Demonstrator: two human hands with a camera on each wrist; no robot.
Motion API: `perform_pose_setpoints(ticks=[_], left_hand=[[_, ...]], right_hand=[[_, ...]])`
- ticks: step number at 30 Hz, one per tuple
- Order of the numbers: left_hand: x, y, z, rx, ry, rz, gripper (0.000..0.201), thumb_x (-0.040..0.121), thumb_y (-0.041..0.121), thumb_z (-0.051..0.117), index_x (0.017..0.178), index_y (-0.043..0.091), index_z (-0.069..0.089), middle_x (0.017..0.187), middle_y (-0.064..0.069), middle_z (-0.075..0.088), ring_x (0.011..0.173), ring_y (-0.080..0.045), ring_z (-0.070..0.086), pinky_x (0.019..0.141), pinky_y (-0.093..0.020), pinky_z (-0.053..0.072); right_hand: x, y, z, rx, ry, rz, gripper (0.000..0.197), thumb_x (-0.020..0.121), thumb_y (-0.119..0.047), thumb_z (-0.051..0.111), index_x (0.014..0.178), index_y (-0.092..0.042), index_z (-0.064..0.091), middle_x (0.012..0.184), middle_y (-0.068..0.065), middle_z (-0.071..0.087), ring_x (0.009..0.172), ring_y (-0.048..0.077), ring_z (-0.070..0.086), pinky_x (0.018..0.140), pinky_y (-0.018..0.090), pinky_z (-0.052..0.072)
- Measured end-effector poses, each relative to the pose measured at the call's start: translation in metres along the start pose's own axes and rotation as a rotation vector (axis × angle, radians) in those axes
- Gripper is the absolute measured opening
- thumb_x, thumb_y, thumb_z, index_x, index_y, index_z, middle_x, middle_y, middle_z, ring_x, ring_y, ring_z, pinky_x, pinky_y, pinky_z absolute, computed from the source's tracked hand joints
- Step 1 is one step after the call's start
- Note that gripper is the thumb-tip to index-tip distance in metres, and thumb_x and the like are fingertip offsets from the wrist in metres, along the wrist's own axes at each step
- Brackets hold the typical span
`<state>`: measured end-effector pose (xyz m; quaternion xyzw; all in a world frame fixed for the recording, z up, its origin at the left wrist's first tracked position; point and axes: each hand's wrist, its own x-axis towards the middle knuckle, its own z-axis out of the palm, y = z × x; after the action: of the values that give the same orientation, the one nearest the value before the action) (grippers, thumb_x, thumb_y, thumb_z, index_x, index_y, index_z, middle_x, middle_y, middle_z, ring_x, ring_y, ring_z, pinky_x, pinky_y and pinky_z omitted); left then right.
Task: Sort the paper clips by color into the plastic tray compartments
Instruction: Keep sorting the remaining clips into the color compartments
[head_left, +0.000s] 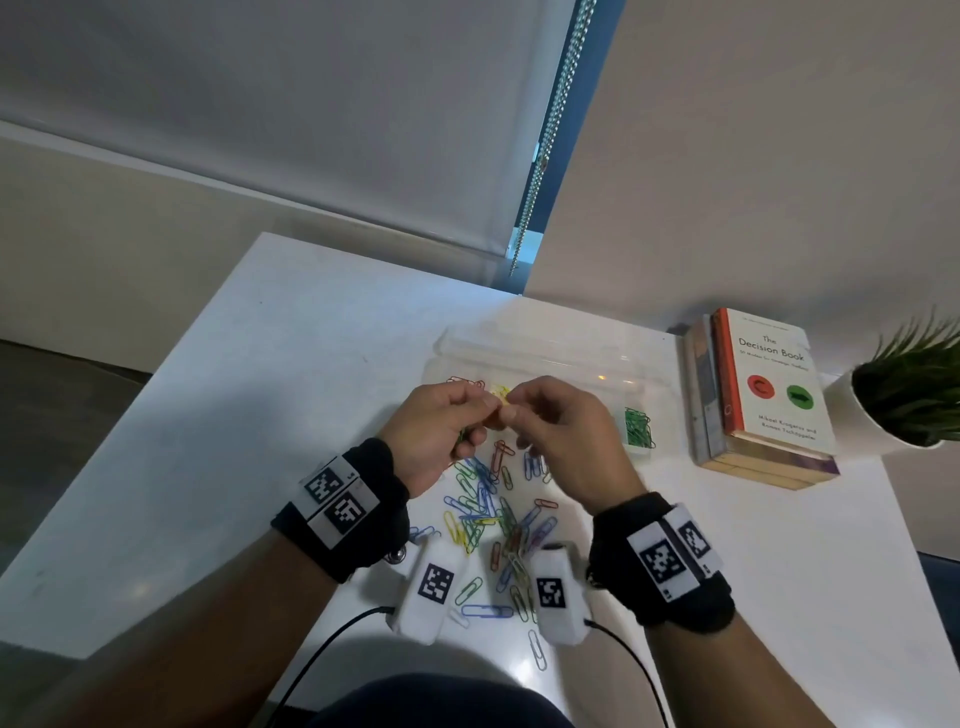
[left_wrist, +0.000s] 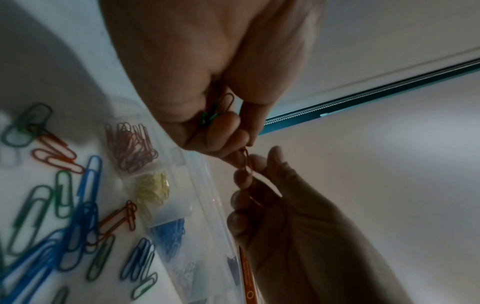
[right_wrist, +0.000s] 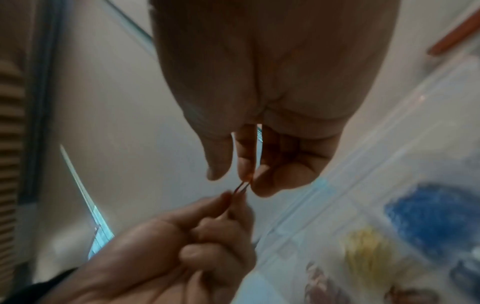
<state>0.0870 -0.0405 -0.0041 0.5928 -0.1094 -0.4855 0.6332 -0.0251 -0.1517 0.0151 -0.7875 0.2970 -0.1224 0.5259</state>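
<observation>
Above the clear plastic tray (head_left: 545, 353), my left hand (head_left: 485, 402) and right hand (head_left: 511, 411) meet fingertip to fingertip. Both pinch the same red paper clip (left_wrist: 245, 162), thin and partly hidden by the fingers; it also shows in the right wrist view (right_wrist: 241, 186). Green clips (left_wrist: 211, 117) are tucked in my left palm under curled fingers. The tray holds sorted heaps: red clips (left_wrist: 130, 146), yellow clips (left_wrist: 153, 189), blue clips (left_wrist: 170, 234) and green clips (head_left: 638, 428). A loose pile of mixed clips (head_left: 493, 514) lies on the white table between my wrists.
A stack of books (head_left: 763, 395) stands right of the tray, with a potted plant (head_left: 872, 415) beyond it. A single white clip (head_left: 537, 649) lies near the table's front edge. The table (head_left: 260, 389) ends at the left, and a wall runs along its back.
</observation>
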Motion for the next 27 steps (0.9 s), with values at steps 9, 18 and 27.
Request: perform_pose_setpoints(ticks=[9, 18, 27], left_hand=[[-0.01, 0.005, -0.032, -0.455, 0.095, -0.195, 0.056, 0.102, 0.047, 0.031, 0.116, 0.0, 0.056, 0.095, -0.023, 0.071, 0.067, -0.024, 0.067, 0.05, -0.021, 0.048], [-0.014, 0.009, -0.03, -0.593, -0.135, -0.177, 0.069, 0.1, 0.055, 0.022, 0.13, 0.0, 0.051, 0.104, -0.018, 0.069, 0.091, -0.029, 0.069, 0.081, -0.043, 0.056], [-0.012, 0.004, -0.011, -0.217, -0.253, -0.123, 0.049, 0.1, 0.044, 0.028, 0.1, 0.009, 0.062, 0.07, -0.002, 0.065, 0.063, -0.012, 0.061, 0.062, -0.024, 0.051]], right_hand=[[0.046, -0.001, 0.02, -0.201, 0.029, 0.004, 0.022, 0.084, -0.014, 0.064, 0.066, -0.024, 0.06, 0.063, -0.009, 0.061, 0.065, 0.015, 0.059, 0.066, 0.029, 0.05], [0.028, -0.025, 0.029, -0.335, -0.135, -0.195, 0.006, 0.084, -0.02, 0.068, 0.088, -0.021, 0.071, 0.084, -0.002, 0.066, 0.076, 0.013, 0.061, 0.071, 0.028, 0.049], [0.01, -0.016, 0.026, -0.26, -0.115, -0.172, 0.009, 0.084, -0.013, 0.066, 0.075, -0.014, 0.068, 0.069, -0.001, 0.066, 0.065, 0.014, 0.058, 0.064, 0.031, 0.05]])
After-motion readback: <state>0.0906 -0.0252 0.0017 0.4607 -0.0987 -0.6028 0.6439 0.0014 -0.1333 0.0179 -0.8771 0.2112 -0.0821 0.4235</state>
